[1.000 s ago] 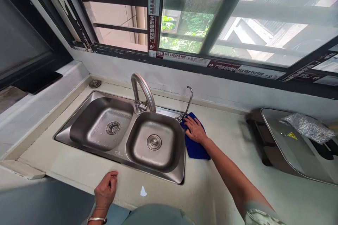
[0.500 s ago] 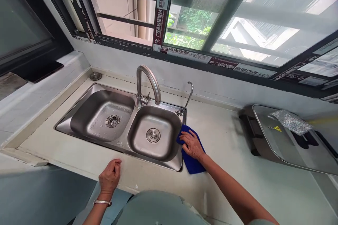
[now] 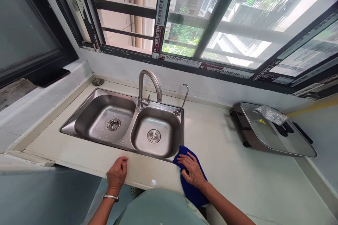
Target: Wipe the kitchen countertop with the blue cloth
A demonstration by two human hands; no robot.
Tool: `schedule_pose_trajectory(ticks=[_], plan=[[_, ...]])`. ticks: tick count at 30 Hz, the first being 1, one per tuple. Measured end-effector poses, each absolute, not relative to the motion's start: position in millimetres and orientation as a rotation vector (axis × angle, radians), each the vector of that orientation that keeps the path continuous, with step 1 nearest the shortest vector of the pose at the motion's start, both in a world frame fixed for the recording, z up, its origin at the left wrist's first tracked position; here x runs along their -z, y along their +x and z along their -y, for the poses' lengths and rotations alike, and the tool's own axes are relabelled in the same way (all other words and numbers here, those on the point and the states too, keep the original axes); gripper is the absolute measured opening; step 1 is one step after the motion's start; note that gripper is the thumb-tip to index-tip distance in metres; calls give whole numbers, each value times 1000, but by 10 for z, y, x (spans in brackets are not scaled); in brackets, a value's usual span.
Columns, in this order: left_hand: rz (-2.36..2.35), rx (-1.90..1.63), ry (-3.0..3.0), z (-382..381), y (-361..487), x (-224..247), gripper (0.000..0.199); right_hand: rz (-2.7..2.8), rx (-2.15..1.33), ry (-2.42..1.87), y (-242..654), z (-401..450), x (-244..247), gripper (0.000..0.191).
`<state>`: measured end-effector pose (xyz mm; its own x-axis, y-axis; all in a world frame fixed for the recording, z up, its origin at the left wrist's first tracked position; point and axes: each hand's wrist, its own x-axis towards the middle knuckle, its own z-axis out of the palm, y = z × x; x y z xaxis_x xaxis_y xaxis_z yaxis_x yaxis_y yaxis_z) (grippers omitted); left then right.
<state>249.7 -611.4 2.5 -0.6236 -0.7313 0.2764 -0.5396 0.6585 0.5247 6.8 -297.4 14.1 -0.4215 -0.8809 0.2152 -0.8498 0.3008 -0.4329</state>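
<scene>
A blue cloth (image 3: 194,194) lies at the near right corner of the sink, partly over its rim, and hangs toward the counter's front edge. My right hand (image 3: 192,169) presses on it from above, fingers slightly bent over its far part. The steel double sink (image 3: 129,132) has a small bowl on the right and a larger one on the left, with water drops in the larger. My left hand (image 3: 117,173) rests on the counter's front edge, left of the cloth, its fingers curled in with nothing seen in them.
A curved faucet (image 3: 150,77) rises behind the sink, and a thin spout (image 3: 185,96) stands at its back right corner. On the right of the counter (image 3: 237,175) sits a glass-lidded appliance (image 3: 274,137) with silvery foil on top. A window (image 3: 185,31) runs along the back.
My right hand has moved the cloth toward me, from the sink's right edge to its near right corner. The left hand stays curled at the counter edge. The view has shifted slightly.
</scene>
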Motion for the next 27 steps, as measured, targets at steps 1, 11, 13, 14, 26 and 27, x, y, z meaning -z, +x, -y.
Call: schedule_pose_trajectory(ticks=[1,11,13,14,26,27], plan=[[2410,551,979,6116,2501,-22,25,-2505,774,-1625,114,2992,-140,46],[2466,554,980,6120,2484,-96,27,-2395,689,-1458,528,3911,-179,54],[2472,542,989,6119,2483,-116,28,-2373,697,-1474,644,4148,-171,54],[2474,538,990,6120,2484,-124,28,-2363,709,-1486,705,4260,-169,54],[2436,591,1089,6157,2453,-130,23,-2393,846,-1521,935,4393,-199,57],[2429,602,1107,6156,2449,-125,23,-2395,861,-1523,907,4299,-193,58]])
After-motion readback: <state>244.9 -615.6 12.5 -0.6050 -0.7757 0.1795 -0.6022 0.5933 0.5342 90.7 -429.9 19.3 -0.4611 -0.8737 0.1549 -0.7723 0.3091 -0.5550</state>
